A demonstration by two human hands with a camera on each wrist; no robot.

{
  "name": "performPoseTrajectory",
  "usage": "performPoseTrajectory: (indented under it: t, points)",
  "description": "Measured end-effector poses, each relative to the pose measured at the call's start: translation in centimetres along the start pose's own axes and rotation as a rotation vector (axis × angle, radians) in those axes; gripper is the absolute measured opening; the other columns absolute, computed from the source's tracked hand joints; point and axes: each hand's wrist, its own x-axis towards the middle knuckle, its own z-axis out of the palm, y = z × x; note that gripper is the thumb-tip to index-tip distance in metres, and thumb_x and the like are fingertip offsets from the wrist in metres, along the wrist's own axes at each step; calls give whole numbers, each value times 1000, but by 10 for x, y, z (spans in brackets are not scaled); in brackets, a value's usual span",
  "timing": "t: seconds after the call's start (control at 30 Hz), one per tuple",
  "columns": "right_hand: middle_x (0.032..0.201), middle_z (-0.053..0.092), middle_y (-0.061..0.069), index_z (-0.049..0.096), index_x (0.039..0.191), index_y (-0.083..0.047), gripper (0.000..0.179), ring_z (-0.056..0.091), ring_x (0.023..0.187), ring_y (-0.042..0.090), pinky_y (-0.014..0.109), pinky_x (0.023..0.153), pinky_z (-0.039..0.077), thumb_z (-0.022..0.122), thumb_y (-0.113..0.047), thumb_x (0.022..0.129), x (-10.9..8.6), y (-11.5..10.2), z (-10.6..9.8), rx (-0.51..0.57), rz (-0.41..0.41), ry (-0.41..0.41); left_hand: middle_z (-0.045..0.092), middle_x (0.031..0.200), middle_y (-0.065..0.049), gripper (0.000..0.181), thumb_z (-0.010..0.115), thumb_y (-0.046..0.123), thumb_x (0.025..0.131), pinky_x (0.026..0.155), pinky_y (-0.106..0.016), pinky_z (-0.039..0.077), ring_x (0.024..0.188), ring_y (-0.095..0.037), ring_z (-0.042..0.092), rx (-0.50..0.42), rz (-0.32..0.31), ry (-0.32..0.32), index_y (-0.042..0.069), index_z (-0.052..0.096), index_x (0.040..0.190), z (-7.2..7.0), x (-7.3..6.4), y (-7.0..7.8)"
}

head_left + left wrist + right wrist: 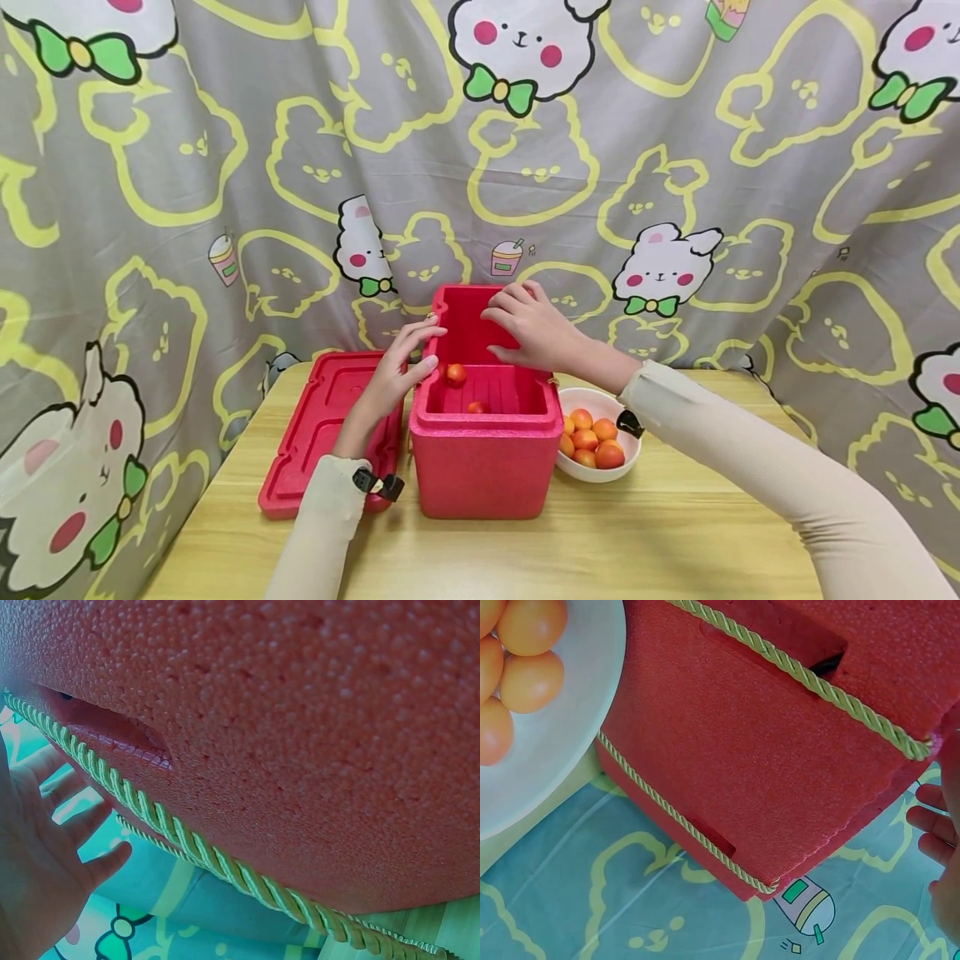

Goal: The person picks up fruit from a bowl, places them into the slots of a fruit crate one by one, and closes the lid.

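A deep red foam box (480, 475) stands lidless on the table. Inside it lie an orange-red round fruit (456, 375) near the left wall and another fruit (477, 407) partly hidden by the front rim. My left hand (397, 367) rests at the box's left rim, fingers extended; the left wrist view shows its fingers (109, 859) beside a gold twisted cord (187, 832). Above the opening is my right hand (536, 329), its fingers loosely bent and thumb apart, with no fruit showing in its grasp. Fingertips (930, 821) of that hand appear at the right wrist view's edge.
A white bowl (633, 458) with several orange-red fruits (585, 439) stands right of the box, under my right forearm. The red lid (300, 454) lies on the wooden table (645, 542) at the left. A patterned curtain (420, 167) hangs behind the table.
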Motion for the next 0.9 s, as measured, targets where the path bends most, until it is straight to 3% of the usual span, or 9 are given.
performPoseTrajectory:
  t: [0.5, 0.9]
  points:
    - [119, 67, 11, 70, 117, -8, 48, 55, 116, 28, 55, 104, 39, 86, -29, 78, -6, 6, -3, 29, 32, 22, 41, 158, -9, 48, 61, 19, 95, 112, -64, 41, 149, -26, 34, 0, 10, 4, 15, 56, 143, 0, 0, -1]
    - [118, 66, 13, 70, 116, -6, 46, 54, 115, 30, 56, 103, 38, 86, -25, 77, -26, 24, -8, 62, 101, 98, 39, 160, -5, 50, 61, 19, 94, 110, -61, 45, 150, -24, 33, 2, 4, 1, 16, 56, 144, -1, 0, -2]
